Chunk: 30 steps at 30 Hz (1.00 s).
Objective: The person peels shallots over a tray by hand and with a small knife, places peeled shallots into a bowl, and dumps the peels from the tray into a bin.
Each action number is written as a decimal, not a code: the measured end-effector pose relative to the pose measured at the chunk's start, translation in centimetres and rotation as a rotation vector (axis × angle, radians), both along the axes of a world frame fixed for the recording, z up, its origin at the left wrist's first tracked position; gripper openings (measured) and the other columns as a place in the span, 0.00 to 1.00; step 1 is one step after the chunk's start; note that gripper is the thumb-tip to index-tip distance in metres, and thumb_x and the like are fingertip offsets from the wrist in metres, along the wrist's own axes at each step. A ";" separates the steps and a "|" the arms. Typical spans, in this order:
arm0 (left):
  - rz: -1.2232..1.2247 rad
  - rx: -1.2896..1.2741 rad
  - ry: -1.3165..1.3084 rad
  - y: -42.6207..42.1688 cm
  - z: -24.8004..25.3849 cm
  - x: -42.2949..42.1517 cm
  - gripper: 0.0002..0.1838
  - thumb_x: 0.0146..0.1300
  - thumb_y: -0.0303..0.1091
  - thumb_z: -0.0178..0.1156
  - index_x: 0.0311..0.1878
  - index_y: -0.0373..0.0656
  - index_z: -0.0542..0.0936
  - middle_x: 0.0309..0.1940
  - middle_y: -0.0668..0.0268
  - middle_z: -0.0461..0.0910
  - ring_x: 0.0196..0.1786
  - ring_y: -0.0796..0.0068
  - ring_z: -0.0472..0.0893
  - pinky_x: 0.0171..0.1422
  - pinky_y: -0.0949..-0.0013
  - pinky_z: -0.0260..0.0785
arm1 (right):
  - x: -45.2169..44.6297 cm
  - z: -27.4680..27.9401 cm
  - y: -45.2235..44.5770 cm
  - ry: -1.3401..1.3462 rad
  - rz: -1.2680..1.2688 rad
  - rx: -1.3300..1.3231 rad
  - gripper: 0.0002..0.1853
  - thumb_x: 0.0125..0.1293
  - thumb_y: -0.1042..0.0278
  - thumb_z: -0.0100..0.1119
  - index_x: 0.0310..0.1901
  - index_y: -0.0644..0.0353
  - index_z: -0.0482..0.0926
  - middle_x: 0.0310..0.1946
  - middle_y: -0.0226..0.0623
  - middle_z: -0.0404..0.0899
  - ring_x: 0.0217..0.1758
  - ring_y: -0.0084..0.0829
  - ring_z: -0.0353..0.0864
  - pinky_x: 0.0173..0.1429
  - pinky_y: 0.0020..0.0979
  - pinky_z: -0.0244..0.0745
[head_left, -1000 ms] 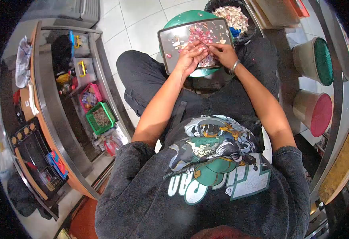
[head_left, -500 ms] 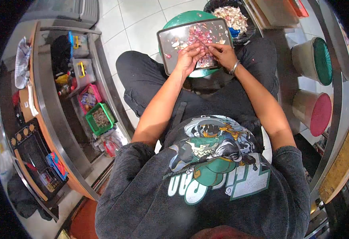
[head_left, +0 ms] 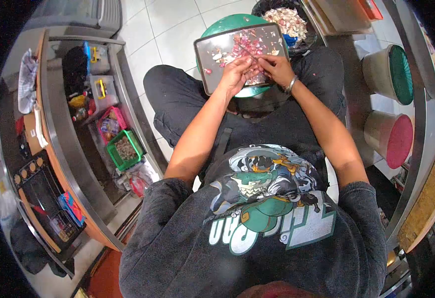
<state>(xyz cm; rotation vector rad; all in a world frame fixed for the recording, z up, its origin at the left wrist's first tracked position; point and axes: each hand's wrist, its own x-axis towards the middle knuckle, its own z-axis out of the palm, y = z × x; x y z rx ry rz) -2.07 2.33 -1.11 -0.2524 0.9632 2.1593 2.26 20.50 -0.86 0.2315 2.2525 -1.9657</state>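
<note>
Over a dark-rimmed tray [head_left: 208,49], my two hands meet with fingers bent and nearly touching. My left hand [head_left: 236,74] is closed in a pinch; whatever small piece it holds is hidden by the fingers. A small knife [head_left: 248,50] is gripped in my right hand [head_left: 275,68], its thin blade pointing up and left over the tray. Beneath and beyond the hands lie many small pinkish-red pieces [head_left: 251,40], which look like shallots or garlic cloves, mixed with pale bits of skin [head_left: 217,55]. The tray rests on a round green stool or lid [head_left: 235,21] between my knees.
A black bag [head_left: 262,7] holding pale papery peels [head_left: 287,24] stands beyond the tray. To the right are tubs with a green lid [head_left: 401,74] and a red lid [head_left: 399,141]. At left, a shelf carries a green basket [head_left: 125,150], a pink basket [head_left: 110,124] and clear boxes.
My hands stay together over the tray, with only slight finger movement. The view has shifted a little; the knife and pieces remain in nearly the same places.
</note>
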 end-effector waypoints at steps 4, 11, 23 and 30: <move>0.036 0.064 -0.021 -0.3 -0.8 -0.3 0.11 0.67 0.24 0.57 0.51 0.33 0.76 0.43 0.56 0.81 0.48 0.62 0.83 0.54 0.60 0.79 | 0.0 0.2 0.0 -0.045 -0.031 -0.004 0.15 0.67 0.59 0.61 0.50 0.58 0.83 0.32 0.33 0.86 0.31 0.19 0.80 0.37 0.25 0.75; 0.038 0.087 0.022 -0.2 0.0 -0.2 0.12 0.65 0.21 0.57 0.51 0.34 0.76 0.44 0.57 0.81 0.48 0.62 0.82 0.55 0.59 0.79 | -0.2 0.5 0.1 0.045 -0.105 0.128 0.15 0.67 0.57 0.61 0.50 0.53 0.84 0.32 0.34 0.86 0.34 0.22 0.81 0.40 0.25 0.75; 0.113 0.083 0.079 -0.2 -1.1 -0.2 0.08 0.65 0.20 0.57 0.46 0.36 0.77 0.43 0.59 0.81 0.48 0.63 0.82 0.56 0.59 0.78 | 0.4 1.4 -0.6 0.178 0.016 0.069 0.18 0.66 0.65 0.63 0.57 0.55 0.79 0.39 0.30 0.83 0.42 0.19 0.79 0.47 0.25 0.75; 0.081 0.073 0.085 -0.3 -1.7 -0.4 0.07 0.65 0.20 0.56 0.46 0.35 0.77 0.44 0.58 0.81 0.47 0.64 0.82 0.56 0.61 0.77 | 0.3 2.2 -0.2 0.201 0.104 0.124 0.15 0.68 0.60 0.59 0.53 0.52 0.83 0.50 0.40 0.83 0.53 0.29 0.81 0.58 0.29 0.73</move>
